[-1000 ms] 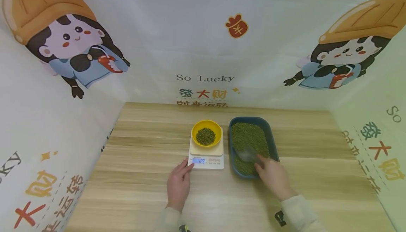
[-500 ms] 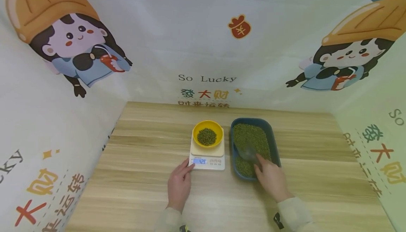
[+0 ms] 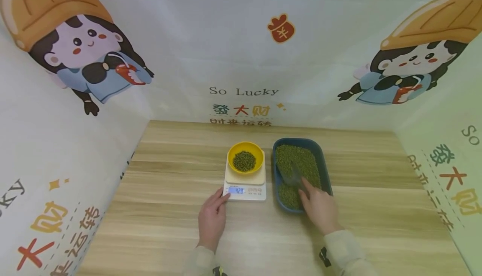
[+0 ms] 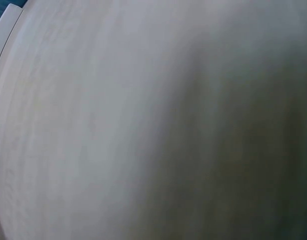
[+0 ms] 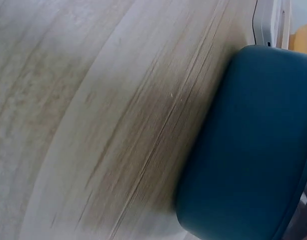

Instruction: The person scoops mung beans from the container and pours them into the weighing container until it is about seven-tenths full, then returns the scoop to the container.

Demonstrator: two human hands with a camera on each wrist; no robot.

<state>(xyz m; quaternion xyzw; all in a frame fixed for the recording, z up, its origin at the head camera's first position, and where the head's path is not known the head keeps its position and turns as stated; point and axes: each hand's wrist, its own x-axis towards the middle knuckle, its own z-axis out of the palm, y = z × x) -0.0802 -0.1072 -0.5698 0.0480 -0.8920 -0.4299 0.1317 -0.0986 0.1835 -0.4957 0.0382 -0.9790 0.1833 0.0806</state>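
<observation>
A see-through scoop [image 3: 291, 179] dips into the green beans, which look like mung beans [image 3: 297, 158], inside a dark blue tub [image 3: 324, 167]. My right hand [image 3: 320, 207] grips its handle over the tub's near right side. To the left, a yellow bowl [image 3: 259, 158] with a small heap of beans sits on a white kitchen scale [image 3: 260, 196]. The scale's lit display seems to read 429; a decimal point is too small to tell. My left hand [image 3: 212, 217] rests with extended fingers against the scale's front left corner. Neither wrist view clearly shows the hands.
The wooden table [image 3: 173, 175] carries the scale and tub side by side, a narrow gap between them. A printed cloth [image 3: 241, 58] with cartoon figures walls in the back and both sides. In the right wrist view, the tub's blue wall [image 5: 248, 145] stands close by.
My right hand and the scoop have shifted slightly left and tilted steeper within the tub. The left hand stays at the scale, and the display looks the same.
</observation>
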